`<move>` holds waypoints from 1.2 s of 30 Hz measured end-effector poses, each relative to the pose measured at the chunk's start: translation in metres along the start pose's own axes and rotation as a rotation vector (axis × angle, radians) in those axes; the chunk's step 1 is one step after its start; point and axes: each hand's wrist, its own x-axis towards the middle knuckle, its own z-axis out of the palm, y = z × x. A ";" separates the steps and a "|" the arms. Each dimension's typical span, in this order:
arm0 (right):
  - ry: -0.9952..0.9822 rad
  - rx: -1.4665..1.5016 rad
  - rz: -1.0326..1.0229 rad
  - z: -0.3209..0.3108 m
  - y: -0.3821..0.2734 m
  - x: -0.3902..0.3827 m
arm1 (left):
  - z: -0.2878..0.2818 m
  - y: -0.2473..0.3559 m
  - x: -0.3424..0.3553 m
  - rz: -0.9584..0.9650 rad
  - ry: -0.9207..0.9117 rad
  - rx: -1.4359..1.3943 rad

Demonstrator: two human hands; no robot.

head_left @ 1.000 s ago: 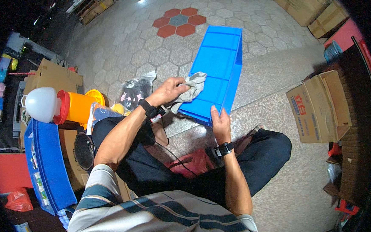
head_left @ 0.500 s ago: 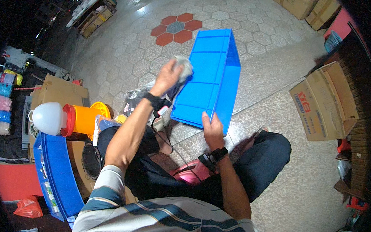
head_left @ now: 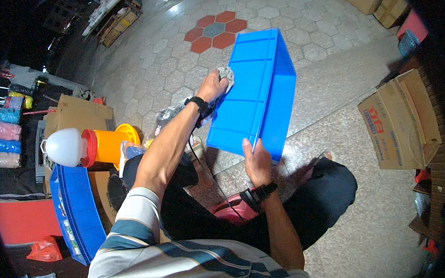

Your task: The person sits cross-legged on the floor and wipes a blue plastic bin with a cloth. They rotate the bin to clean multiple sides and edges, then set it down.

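A ribbed blue plastic bin point(head_left: 238, 112) is held on its side in front of me, with part of its inside showing at the right. My left hand point(head_left: 211, 87) is closed on a crumpled grey cloth point(head_left: 227, 75) at the bin's upper left edge. My right hand point(head_left: 255, 162) grips the bin's near edge, thumb on the outer face. Under the left forearm lies a dark item in a plastic bag point(head_left: 167, 114), partly hidden. A pink object point(head_left: 231, 211) with a black cord across it sits between my crossed legs.
At the left are a yellow-and-red container with white top point(head_left: 102, 148), another blue bin point(head_left: 75, 206), a cardboard box point(head_left: 81, 114) and hanging packets point(head_left: 8, 131). An open carton point(head_left: 386, 123) stands at the right, beside a dark cabinet. Hexagonal floor tiles point(head_left: 163, 69) stretch ahead.
My left hand and the cloth have moved up along the bin's left edge. The bin has turned slightly, showing more of its inside.
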 end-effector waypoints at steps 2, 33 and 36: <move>-0.003 -0.031 0.015 -0.001 0.001 0.000 | 0.001 0.003 0.018 0.010 -0.018 0.008; 0.180 0.078 -0.042 -0.007 0.009 0.001 | -0.028 -0.015 -0.040 0.008 -0.343 0.068; 0.205 0.049 -0.074 -0.008 0.009 0.002 | -0.052 -0.021 -0.051 -0.298 -0.392 -0.481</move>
